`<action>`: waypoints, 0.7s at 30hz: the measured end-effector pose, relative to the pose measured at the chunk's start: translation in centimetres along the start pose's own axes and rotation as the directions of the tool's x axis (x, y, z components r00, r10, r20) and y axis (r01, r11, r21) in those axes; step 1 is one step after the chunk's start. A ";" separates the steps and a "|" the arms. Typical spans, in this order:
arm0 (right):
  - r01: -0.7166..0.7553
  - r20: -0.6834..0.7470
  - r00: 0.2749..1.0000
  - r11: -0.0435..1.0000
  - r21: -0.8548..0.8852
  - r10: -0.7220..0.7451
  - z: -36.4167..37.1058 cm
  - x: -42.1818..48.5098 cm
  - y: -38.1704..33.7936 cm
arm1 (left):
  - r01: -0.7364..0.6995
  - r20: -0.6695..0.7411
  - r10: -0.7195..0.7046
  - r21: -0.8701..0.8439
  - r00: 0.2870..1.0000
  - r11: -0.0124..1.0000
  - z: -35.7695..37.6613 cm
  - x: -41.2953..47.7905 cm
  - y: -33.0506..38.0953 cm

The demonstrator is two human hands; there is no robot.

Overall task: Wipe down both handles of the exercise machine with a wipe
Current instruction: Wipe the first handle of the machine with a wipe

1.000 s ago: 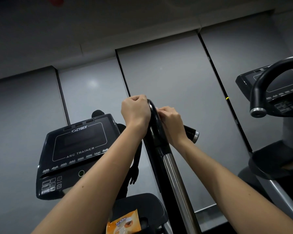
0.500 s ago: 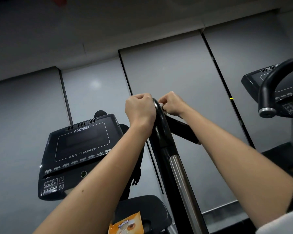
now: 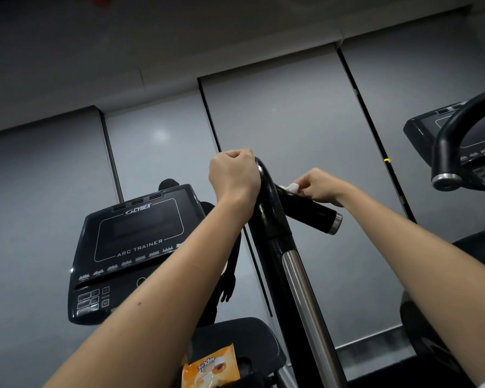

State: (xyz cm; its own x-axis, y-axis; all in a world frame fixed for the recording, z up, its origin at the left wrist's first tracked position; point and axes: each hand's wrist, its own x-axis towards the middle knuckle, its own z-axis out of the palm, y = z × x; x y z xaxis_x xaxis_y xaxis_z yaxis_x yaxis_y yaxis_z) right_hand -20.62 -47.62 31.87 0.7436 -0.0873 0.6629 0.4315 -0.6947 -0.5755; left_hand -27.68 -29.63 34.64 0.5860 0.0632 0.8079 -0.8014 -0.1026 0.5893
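As right hand (image 3: 318, 187) pinches wipe (image 3: 292, 188) on glossy handle (image 3: 305, 205): grey wall (image 3: 291, 121).

dim | soft glare spot on wall panel (image 3: 159, 134) | wide-angle bending at edges | sharp

Wipe (image 3: 292, 188) mostly behind right hand (image 3: 321, 189)

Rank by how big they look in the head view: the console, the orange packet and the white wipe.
1. console
2. orange packet, partly cut off below
3. white wipe, mostly hidden by the right hand
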 end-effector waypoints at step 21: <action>0.100 -0.367 0.899 0.928 -0.359 -0.239 1.4 -7.2 2.6 | 0.001 -0.005 -0.001 0.014 1.000 1.000 -0.1 -0.1 0.1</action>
State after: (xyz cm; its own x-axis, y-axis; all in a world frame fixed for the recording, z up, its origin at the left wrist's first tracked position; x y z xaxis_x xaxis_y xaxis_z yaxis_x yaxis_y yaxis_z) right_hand -24.12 -47.81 24.92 0.3781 -0.1745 0.9092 0.2911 -0.9099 -0.2957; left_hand -27.87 -29.51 34.60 0.5859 0.0680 0.8076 -0.7993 -0.1160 0.5896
